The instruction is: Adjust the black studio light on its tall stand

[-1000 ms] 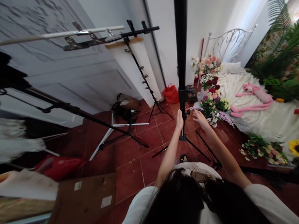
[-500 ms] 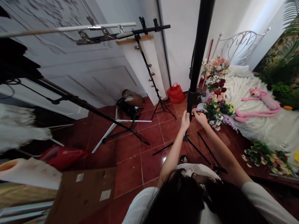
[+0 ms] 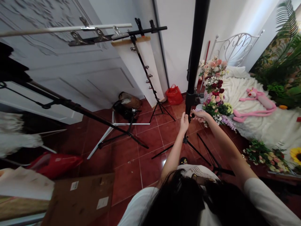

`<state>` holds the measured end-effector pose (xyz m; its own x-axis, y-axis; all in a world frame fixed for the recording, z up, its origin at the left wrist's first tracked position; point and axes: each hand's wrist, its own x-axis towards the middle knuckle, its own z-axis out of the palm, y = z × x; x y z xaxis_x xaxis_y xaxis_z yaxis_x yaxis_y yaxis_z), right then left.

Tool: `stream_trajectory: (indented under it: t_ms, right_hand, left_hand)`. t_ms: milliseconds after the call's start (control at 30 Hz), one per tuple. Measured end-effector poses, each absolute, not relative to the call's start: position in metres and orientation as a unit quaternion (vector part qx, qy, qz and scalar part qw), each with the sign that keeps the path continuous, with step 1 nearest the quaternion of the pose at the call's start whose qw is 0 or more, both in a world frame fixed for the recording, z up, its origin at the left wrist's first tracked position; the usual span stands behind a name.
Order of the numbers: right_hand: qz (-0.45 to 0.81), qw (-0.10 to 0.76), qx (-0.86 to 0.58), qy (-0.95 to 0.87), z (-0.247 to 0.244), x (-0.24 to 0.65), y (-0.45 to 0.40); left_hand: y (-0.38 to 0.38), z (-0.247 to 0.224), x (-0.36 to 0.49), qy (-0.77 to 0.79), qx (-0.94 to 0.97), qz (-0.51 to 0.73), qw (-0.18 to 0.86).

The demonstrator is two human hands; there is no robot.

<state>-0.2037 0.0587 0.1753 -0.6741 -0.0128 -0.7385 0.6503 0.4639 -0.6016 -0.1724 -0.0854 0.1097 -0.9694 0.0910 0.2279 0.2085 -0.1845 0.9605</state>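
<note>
In the left grip (image 3: 184,123), the pole of a black tripod stand (image 3: 197,56) is clasped, while a small side knob (image 3: 192,115) is pinched by the right grip (image 3: 202,116). The stand's legs are spread on the red-tiled floor (image 3: 150,136), near a flower arrangement (image 3: 216,97); farther right, a Pink Panther plush toy (image 3: 264,99) is laid on a white-draped bed (image 3: 285,125).

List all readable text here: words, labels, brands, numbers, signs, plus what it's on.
No text is legible.
Cardboard box: an upper white label and a lower white label, both too small and blurred to read.
White shirt: lines of print on the chest, too small to read.
</note>
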Motion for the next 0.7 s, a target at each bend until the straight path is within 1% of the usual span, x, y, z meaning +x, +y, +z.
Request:
stream_trajectory:
  t_ms: [100, 200, 333, 467, 567, 700]
  right_hand:
    - [-0.522, 0.370, 0.256, 0.725, 0.175, -0.204, 0.062]
    - [-0.537, 0.365, 0.263, 0.714, 0.171, -0.203, 0.064]
    - [-0.577, 0.337, 0.228, 0.709, 0.168, -0.199, 0.068]
    - [-0.608, 0.309, 0.159, 0.714, 0.168, -0.196, 0.075]
    - [-0.597, 0.273, 0.097, 0.748, 0.164, -0.194, 0.082]
    - [-0.587, 0.218, 0.058, 0.778, 0.150, -0.191, 0.089]
  left_hand:
    - [-0.086, 0.110, -0.172, -0.639, -0.112, -0.761, 0.033]
    - [-0.086, 0.108, -0.173, -0.640, -0.109, -0.760, 0.028]
    - [-0.085, 0.105, -0.175, -0.641, -0.108, -0.759, 0.022]
    - [-0.084, 0.101, -0.176, -0.628, -0.122, -0.768, 0.032]
    - [-0.084, 0.100, -0.176, -0.629, -0.124, -0.767, 0.032]
    - [-0.085, 0.102, -0.176, -0.635, -0.128, -0.760, 0.039]
